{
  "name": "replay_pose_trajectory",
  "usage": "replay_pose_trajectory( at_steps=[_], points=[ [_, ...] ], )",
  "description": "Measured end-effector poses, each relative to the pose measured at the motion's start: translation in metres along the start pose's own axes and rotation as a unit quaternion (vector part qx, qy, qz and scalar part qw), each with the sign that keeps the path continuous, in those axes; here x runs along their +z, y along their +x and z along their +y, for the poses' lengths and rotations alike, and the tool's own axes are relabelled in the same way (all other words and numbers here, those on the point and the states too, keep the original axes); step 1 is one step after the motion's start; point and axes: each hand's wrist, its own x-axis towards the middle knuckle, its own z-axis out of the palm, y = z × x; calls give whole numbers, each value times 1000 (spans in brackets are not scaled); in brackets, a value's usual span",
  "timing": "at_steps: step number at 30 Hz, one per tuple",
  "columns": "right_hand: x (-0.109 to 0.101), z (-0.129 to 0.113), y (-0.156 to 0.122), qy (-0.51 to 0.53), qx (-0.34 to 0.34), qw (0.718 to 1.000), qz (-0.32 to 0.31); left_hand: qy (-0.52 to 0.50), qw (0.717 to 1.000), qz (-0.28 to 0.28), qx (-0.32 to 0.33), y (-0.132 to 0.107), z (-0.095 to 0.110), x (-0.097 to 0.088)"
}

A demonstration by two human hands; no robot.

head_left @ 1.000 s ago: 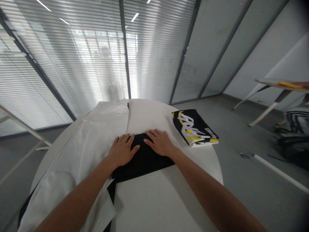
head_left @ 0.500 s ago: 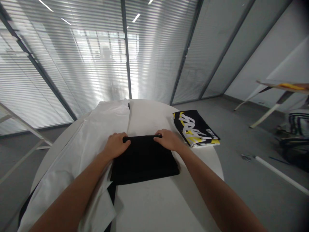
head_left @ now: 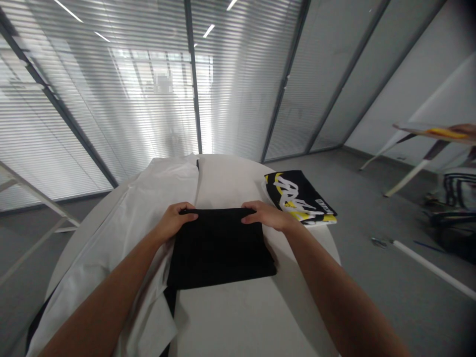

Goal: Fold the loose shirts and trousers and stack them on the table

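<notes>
A folded black cloth lies in front of me, its far edge pinched at both corners. My left hand is closed on the far left corner, thumb on top. My right hand grips the far right corner in the same way. The cloth's near edge rests on the white round table. Left of it spreads a large white sheet of fabric or film, partly under my left forearm. Beyond my right hand lies a folded black garment with white and yellow print.
Blinds behind glass panels stand past the table. To the right is another table with something yellow on it and part of a person's hand. A white pole lies over the floor there. White metal legs stand at left.
Both hands have moved slightly apart along the black cloth's far edge, still gripping it. The cloth's near edge sits a little lower in view.
</notes>
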Motion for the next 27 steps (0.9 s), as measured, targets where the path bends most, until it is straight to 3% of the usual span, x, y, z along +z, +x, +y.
replay_pose_trajectory(
  at_steps=[3, 6, 10, 15, 22, 27],
  points=[
    [1, 3, 0, 148, 41, 988, 7, -72, 997, 13, -34, -1, 0, -1],
    [5, 6, 4, 275, 67, 958, 39, -128, 989, 44, -53, 0, 0, -3],
    [9, 9, 8, 367, 78, 927, 6, -150, 984, 80, -50, 3, -4, -6],
    [14, 13, 11, 346, 83, 934, -13, -166, 981, 89, -57, 5, -7, -9],
    [16, 16, 15, 256, 52, 964, 50, -216, 970, 108, -43, 13, -14, -15],
    [20, 13, 13, 236, 31, 969, 64, -304, 943, 129, -41, 20, -24, -20]
  ],
)
